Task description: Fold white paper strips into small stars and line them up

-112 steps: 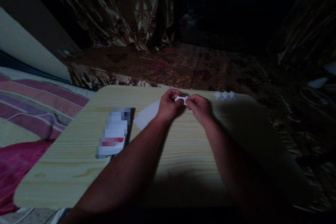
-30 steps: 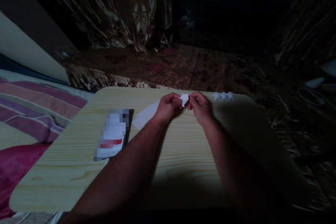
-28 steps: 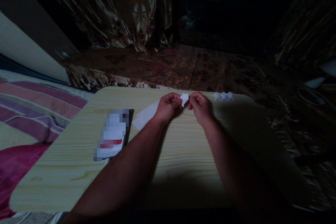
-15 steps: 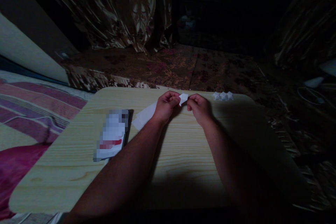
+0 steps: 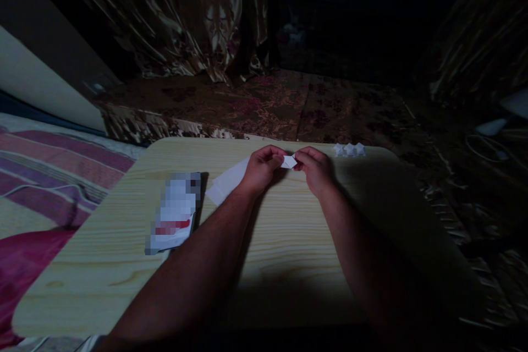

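Between my two hands is a small folded piece of white paper (image 5: 289,162), held just above the far part of the wooden table (image 5: 289,242). My left hand (image 5: 264,168) pinches its left end between thumb and fingers. The right end is in the closed fingers of my right hand (image 5: 313,168). White paper strips (image 5: 226,182) lie flat on the table, partly behind my left wrist. Beyond my right hand, three small white folded paper stars (image 5: 350,149) sit in a row near the table's far edge.
A blurred-out phone-like object (image 5: 175,214) lies on the table to the left of my left forearm. A bed with a striped cover (image 5: 61,165) adjoins the table on the left. Behind the table is a ledge covered with patterned cloth (image 5: 256,102), under a dark curtain (image 5: 214,16).
The folded paper has turned from tilted upward to lying flatter and lower. My right fingers have moved from slightly apart to gripping its right end.
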`<state>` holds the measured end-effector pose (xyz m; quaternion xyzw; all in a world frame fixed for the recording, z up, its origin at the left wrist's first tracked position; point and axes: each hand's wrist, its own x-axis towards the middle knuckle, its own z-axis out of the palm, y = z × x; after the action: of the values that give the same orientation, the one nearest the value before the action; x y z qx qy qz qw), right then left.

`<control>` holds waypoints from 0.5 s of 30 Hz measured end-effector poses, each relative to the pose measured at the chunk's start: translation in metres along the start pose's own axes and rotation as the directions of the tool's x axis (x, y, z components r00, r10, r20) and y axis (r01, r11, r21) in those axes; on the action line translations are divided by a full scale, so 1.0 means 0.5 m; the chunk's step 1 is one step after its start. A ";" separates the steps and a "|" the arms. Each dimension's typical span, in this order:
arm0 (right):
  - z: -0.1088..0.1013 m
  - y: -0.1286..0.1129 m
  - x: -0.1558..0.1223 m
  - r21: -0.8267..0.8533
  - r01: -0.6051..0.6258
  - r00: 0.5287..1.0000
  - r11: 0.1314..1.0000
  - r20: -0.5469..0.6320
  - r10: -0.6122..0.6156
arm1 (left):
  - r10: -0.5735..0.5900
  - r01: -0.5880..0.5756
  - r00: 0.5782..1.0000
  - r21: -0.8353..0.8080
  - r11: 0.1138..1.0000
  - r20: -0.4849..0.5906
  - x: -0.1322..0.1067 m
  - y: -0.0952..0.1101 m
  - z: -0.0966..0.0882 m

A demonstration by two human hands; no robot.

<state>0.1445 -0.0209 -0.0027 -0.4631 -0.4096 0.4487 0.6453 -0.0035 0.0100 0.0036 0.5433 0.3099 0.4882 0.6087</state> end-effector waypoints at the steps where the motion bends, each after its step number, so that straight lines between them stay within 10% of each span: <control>1: 0.000 0.001 0.001 -0.007 -0.003 1.000 1.000 0.001 0.003 | -0.006 0.006 1.000 0.001 1.000 0.007 0.000 0.001 0.000; 15: 0.001 0.008 0.004 -0.029 0.007 0.999 1.000 -0.044 -0.008 | 0.018 -0.020 0.994 0.016 1.000 0.109 0.002 -0.003 -0.008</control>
<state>0.1437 -0.0179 -0.0062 -0.4807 -0.4036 0.4300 0.6489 -0.0066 0.0124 0.0015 0.5770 0.2752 0.4610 0.6154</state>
